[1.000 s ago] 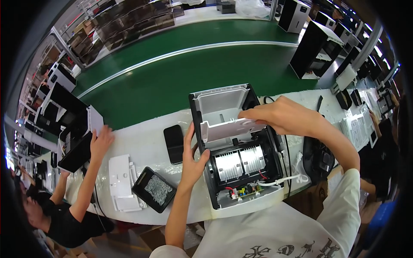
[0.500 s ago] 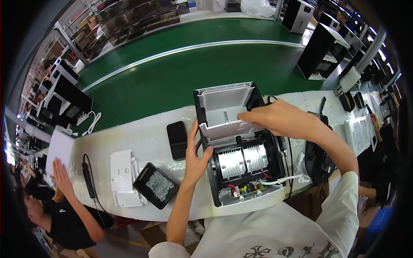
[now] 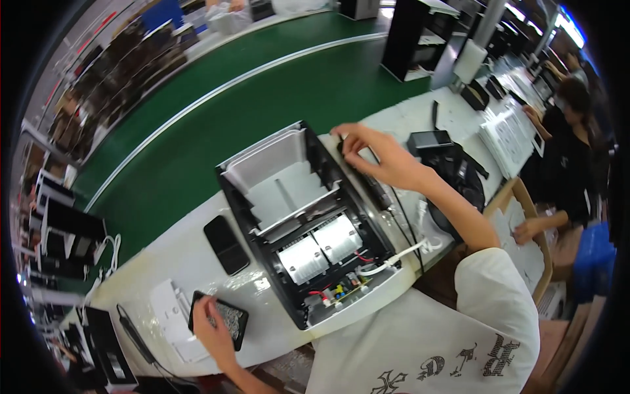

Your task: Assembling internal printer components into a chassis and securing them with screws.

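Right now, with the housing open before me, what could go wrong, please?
Your left hand is at the black tray and might tip it. Loose small metal parts could fall onto the exposed circuit board. The white cable running out of the housing might snag.

A white bench [image 3: 174, 256] runs diagonally across the room, bending with the lens. Beyond it lies a broad green belt [image 3: 341, 75], split lengthwise by a pale rail [image 3: 287, 54]. Dark brown stacks [image 3: 125, 62] line the far left. A grey post [image 3: 490, 25] rises at upper right, near bright bluish-white lights [image 3: 569, 29]. A blue bin [image 3: 586, 262] stands lower right.
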Motion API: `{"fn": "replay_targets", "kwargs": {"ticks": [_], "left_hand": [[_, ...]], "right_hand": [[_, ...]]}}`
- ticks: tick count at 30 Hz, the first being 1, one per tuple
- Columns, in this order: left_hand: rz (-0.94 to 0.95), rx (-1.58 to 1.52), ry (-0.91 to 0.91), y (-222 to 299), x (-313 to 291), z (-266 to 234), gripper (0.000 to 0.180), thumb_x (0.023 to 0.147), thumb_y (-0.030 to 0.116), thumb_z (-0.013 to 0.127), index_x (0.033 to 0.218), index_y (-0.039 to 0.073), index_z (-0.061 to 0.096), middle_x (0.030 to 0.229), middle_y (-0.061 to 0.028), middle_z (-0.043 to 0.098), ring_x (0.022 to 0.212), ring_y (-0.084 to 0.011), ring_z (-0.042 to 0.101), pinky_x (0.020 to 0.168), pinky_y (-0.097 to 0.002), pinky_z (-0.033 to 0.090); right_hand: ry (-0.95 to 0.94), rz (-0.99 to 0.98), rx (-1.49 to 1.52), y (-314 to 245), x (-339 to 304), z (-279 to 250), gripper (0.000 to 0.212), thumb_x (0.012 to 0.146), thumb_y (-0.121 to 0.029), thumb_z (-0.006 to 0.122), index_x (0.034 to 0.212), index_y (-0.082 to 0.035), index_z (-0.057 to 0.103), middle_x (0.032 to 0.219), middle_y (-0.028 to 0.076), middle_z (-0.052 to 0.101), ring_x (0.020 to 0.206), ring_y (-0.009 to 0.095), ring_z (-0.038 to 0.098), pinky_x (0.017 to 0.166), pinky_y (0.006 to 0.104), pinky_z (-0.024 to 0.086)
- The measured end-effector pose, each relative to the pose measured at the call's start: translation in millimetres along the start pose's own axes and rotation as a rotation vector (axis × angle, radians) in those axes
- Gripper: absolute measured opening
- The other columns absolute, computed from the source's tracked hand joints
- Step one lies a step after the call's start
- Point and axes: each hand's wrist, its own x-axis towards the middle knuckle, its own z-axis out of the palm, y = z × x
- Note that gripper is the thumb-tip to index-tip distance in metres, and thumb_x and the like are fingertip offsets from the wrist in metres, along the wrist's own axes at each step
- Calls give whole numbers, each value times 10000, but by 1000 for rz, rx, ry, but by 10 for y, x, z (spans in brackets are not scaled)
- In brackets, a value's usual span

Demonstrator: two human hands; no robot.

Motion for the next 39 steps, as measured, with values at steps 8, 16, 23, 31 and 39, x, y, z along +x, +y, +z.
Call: {"fn": "replay_targets", "kwargs": {"ticks": [8, 16, 23, 31, 39], "left_hand": [[-72, 347, -345, -485, -334, 10, 179, 804, -14, 664, 954, 23, 573, 904, -126, 554, 892, -349, 563, 790, -429, 430], [25, 209, -101, -503, -337, 88, 51, 854, -62, 594, 879, -20, 581, 903, -136, 586, 811, -292, 603, 668, -377, 461], [-170, -458, 221, -41, -308, 94, 96, 925, -22, 589, 1008, -67, 606, 933, -117, 638, 837, -193, 627, 776, -285, 521], [120, -1203, -66, 1214, -283, 355, 167, 868, 99, 701, 827, 4, 570, 852, -123, 574, 703, -163, 544, 593, -255, 458], [-251, -1860, -456, 1674, -402, 678, 224, 985, 222, 592, 977, 10, 519, 824, -159, 615, 616, -199, 605, 505, -297, 500]], "right_hand": [[-181, 410, -425, 1206, -418, 403, 750, 889, -325, 674, 1432, -78, 220, 836, 192, 647, 723, 379, 628, 690, 437, 489], [243, 150, 41, 658, 122, -205, 758, 854, -209, 744, 1407, -57, 248, 887, 137, 649, 764, 245, 659, 726, 345, 509], [726, -159, 30, -556, -231, -642, 518, 891, -179, 728, 1287, -53, 419, 969, 70, 606, 827, 134, 625, 732, 299, 530], [806, -713, 974, -1393, -865, -681, 396, 792, -147, 766, 1037, -61, 467, 800, 16, 486, 569, 117, 523, 528, 197, 486], [721, -1097, 1450, -1394, -1431, -737, 369, 559, 82, 747, 770, -82, 493, 665, 5, 524, 469, 53, 526, 357, 152, 495]]}}
